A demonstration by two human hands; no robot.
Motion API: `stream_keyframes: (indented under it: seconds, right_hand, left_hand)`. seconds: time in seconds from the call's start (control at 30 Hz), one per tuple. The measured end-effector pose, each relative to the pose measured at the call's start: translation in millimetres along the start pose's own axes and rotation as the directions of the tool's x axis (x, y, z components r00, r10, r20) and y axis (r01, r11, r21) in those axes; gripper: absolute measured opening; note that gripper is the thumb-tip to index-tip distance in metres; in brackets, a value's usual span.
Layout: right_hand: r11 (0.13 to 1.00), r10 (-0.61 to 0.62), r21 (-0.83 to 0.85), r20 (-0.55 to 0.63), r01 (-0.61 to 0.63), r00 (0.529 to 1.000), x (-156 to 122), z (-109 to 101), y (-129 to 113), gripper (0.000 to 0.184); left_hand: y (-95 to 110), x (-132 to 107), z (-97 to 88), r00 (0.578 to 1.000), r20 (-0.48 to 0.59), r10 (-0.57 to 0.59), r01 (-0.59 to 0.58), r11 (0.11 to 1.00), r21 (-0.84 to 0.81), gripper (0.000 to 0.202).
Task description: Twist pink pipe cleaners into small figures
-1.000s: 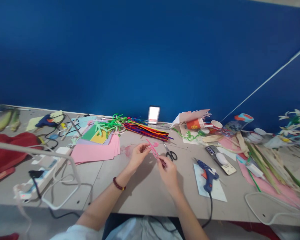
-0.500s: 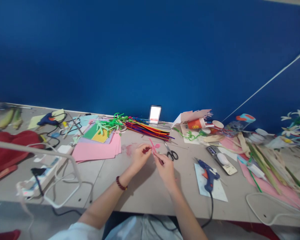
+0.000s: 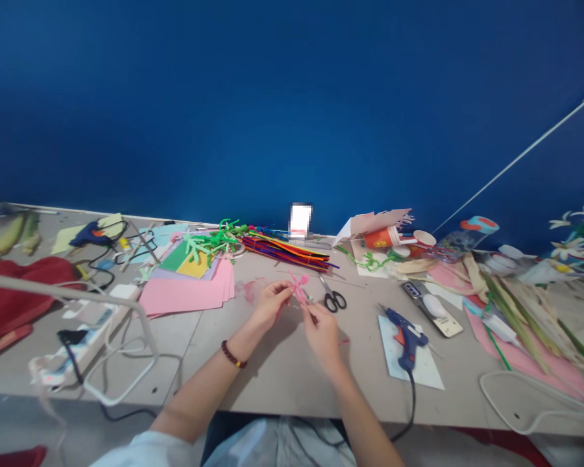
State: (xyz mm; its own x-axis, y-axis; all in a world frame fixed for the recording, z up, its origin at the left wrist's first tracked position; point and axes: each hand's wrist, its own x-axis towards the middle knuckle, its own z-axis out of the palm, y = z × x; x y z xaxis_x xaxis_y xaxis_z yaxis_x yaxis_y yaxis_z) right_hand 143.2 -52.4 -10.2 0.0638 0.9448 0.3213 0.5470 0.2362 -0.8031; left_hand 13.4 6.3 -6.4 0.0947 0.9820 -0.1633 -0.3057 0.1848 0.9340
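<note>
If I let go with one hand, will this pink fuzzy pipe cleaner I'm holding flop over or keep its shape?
The pink fuzzy pipe cleaner probably keeps its shape: its bent loops stand up unsupported above the left hand and right hand. It looks thin, so it is likely very light and easily bent further. Its fuzzy surface should grip rather than slip.

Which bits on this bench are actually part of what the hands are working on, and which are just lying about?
In hand:
pink fuzzy pipe cleaner, pinched by the left hand and the right hand

Lying about:
black-handled scissors
blue glue gun on a white paper sheet
bundle of coloured pipe cleaners
stack of pink paper sheets
orange paper cup
</note>
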Motion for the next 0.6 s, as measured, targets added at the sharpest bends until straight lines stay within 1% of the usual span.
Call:
stream_keyframes:
  seconds: [0.07, 0.17, 0.23, 0.3, 0.37, 0.47, 0.53, 0.6]
  right_hand:
    - [0.996, 0.047, 0.080, -0.027, -0.045, 0.999, 2, -2, 4, 0.029]
    - [0.975, 0.109, 0.200, -0.029, -0.101, 0.994, 3, -2, 8, 0.027]
    - [0.953, 0.125, 0.277, 0.016, -0.124, 0.992, 3, -1, 8, 0.027]
    - [0.925, 0.143, 0.347, 0.064, -0.156, 0.988, 1, 3, 6, 0.028]
    - [0.900, 0.180, 0.386, 0.093, -0.203, 0.979, 0, 5, 2, 0.030]
    - [0.874, 0.238, 0.409, 0.107, -0.261, 0.965, 1, 6, -3, 0.034]
    - [0.856, 0.267, 0.434, 0.094, -0.281, 0.959, 2, 2, -5, 0.037]
    - [0.845, 0.281, 0.454, 0.071, -0.282, 0.957, 5, -2, -5, 0.039]
  left_hand:
    - [0, 0, 0.7, 0.999, 0.016, -0.045, 0.046, 0.997, -0.067, 0.026]
    - [0, 0, 0.7, 0.999, 0.002, -0.045, 0.045, 0.998, -0.048, 0.027]
    - [-1, -1, 0.1, 0.999, -0.031, 0.014, -0.013, 0.999, 0.034, 0.024]
    - [-1, -2, -0.5, 0.990, -0.071, 0.118, -0.107, 0.983, 0.148, 0.019]
    - [-1, -4, -0.7, 0.969, -0.088, 0.231, -0.202, 0.946, 0.254, 0.013]
    - [2, -7, -0.6, 0.932, -0.062, 0.356, -0.311, 0.877, 0.365, 0.008]
    - [3, -8, -0.6, 0.914, -0.038, 0.405, -0.356, 0.841, 0.408, 0.007]
    - [4, -7, -0.8, 0.917, -0.038, 0.398, -0.351, 0.847, 0.398, 0.007]
